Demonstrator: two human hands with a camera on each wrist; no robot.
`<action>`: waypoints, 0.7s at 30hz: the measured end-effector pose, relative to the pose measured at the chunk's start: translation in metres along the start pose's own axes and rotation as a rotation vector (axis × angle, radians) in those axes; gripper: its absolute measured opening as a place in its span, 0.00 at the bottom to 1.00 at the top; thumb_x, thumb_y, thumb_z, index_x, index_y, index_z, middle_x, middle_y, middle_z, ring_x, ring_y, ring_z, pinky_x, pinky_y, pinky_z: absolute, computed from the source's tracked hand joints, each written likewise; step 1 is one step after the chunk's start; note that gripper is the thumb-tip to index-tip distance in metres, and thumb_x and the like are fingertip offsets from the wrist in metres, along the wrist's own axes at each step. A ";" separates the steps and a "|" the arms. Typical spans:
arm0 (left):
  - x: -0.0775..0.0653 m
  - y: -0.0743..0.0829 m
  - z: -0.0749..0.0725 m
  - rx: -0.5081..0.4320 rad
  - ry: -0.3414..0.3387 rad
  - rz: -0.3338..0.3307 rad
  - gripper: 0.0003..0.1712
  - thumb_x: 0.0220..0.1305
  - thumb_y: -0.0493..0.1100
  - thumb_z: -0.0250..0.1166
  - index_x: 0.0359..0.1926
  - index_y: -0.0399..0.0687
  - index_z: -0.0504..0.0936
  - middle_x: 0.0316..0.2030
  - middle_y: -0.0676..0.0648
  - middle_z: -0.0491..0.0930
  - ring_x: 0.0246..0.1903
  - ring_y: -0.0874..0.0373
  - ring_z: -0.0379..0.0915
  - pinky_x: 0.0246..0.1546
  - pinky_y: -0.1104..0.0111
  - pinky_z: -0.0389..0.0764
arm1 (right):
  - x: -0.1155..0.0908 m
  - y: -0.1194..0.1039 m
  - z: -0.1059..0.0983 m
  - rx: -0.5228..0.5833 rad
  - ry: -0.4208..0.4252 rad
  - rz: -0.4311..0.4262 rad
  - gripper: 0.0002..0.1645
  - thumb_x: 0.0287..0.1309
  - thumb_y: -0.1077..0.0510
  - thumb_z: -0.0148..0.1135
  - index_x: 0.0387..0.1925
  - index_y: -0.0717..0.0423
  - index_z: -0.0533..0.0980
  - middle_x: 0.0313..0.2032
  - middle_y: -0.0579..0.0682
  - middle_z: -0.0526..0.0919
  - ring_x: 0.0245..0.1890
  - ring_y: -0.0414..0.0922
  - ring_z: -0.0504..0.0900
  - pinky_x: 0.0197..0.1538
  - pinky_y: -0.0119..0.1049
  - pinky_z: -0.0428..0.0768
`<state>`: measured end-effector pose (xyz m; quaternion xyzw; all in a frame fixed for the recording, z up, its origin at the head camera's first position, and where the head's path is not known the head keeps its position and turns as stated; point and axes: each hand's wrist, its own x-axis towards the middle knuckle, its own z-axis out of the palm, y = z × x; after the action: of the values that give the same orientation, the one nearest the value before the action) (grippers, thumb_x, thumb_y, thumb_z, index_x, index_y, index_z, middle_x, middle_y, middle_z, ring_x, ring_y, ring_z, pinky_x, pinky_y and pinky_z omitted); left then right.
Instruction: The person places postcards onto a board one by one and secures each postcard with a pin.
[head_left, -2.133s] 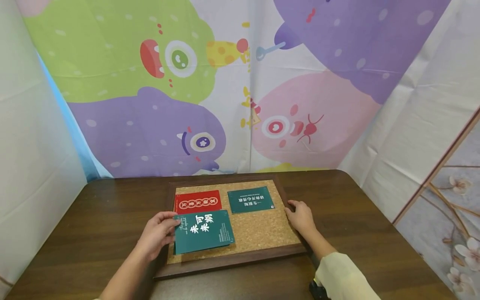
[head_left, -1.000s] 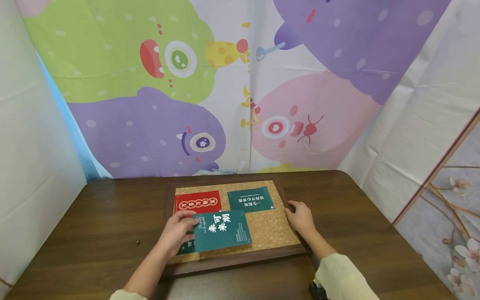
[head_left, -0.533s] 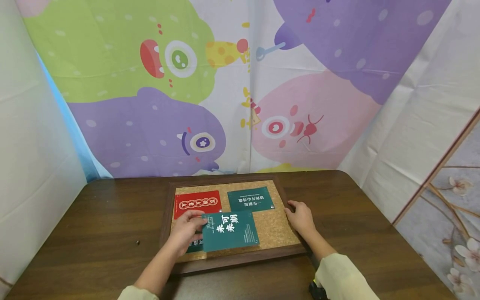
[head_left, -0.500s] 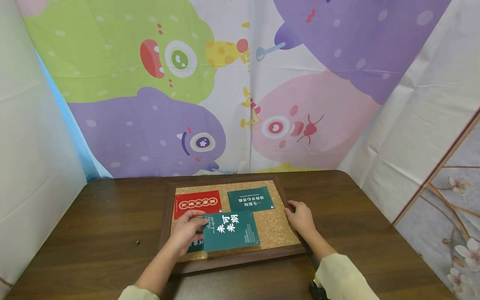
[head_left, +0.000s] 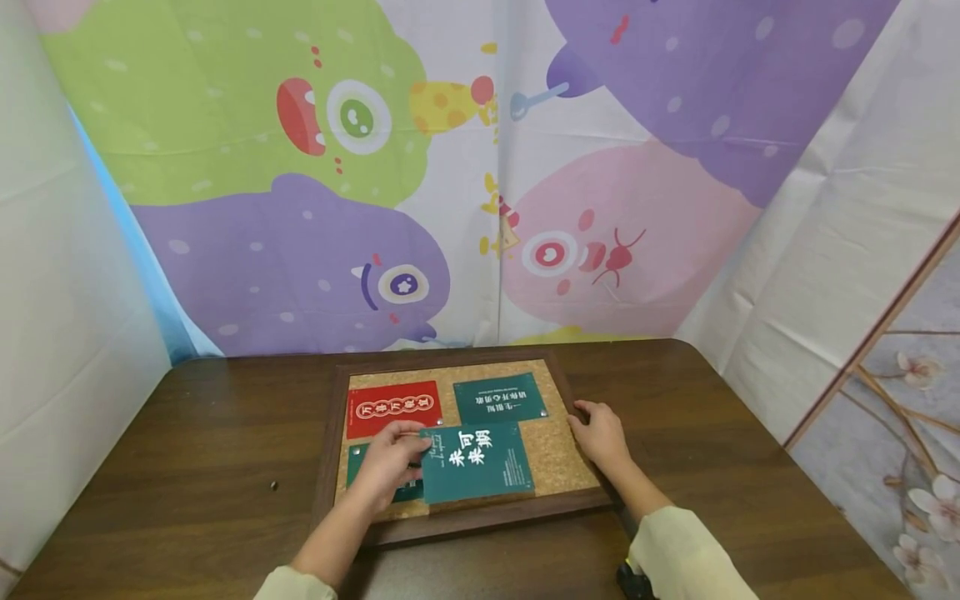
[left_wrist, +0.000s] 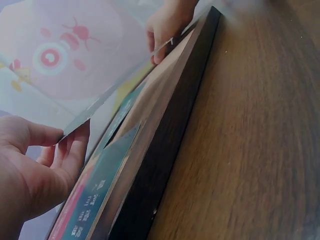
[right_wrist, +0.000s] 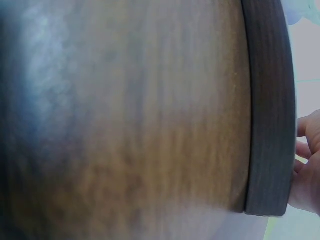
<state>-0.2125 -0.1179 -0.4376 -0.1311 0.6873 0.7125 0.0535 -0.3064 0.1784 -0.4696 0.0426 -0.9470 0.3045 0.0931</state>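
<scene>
My left hand [head_left: 392,465] pinches the left edge of a green card [head_left: 480,462] with white characters. In the left wrist view this card [left_wrist: 87,115] is tilted, seen nearly edge-on above the board, with thumb and fingers on its near end. Beneath lies a framed cork board [head_left: 558,454]. My right hand [head_left: 602,437] rests against the right side of its dark wooden frame [right_wrist: 272,110]. A red card [head_left: 393,408] and a second green card [head_left: 501,398] lie on the cork. A third green card [head_left: 358,460] is partly covered by my left hand and the held card.
The board sits on a dark wooden table [head_left: 202,450]. A tiny dark object [head_left: 273,485] lies on the table left of the board. A black object with a yellow part [head_left: 633,579] shows beside my right sleeve. A cartoon-printed curtain [head_left: 465,208] hangs behind the table.
My left hand has carried the green card rightward across the lower part of the board. The green card beneath has come into view at its left. My right hand has stayed put.
</scene>
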 end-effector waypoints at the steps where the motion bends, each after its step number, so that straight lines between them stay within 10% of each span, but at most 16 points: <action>1: 0.000 0.000 0.001 0.001 -0.001 -0.001 0.17 0.58 0.38 0.55 0.49 0.39 0.66 0.35 0.43 0.73 0.29 0.58 0.70 0.26 0.69 0.77 | 0.000 0.000 0.000 -0.002 0.001 -0.002 0.21 0.52 0.56 0.57 0.47 0.64 0.74 0.43 0.63 0.76 0.46 0.58 0.73 0.48 0.50 0.71; 21: 0.007 -0.007 0.023 -0.031 -0.020 -0.001 0.17 0.58 0.36 0.55 0.49 0.38 0.65 0.34 0.43 0.76 0.28 0.58 0.71 0.26 0.67 0.79 | 0.000 0.001 0.001 -0.005 0.005 -0.012 0.22 0.52 0.57 0.57 0.47 0.65 0.74 0.44 0.64 0.76 0.47 0.58 0.73 0.50 0.51 0.70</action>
<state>-0.2199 -0.0953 -0.4454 -0.1251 0.6755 0.7243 0.0585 -0.3068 0.1789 -0.4707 0.0471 -0.9473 0.3015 0.0973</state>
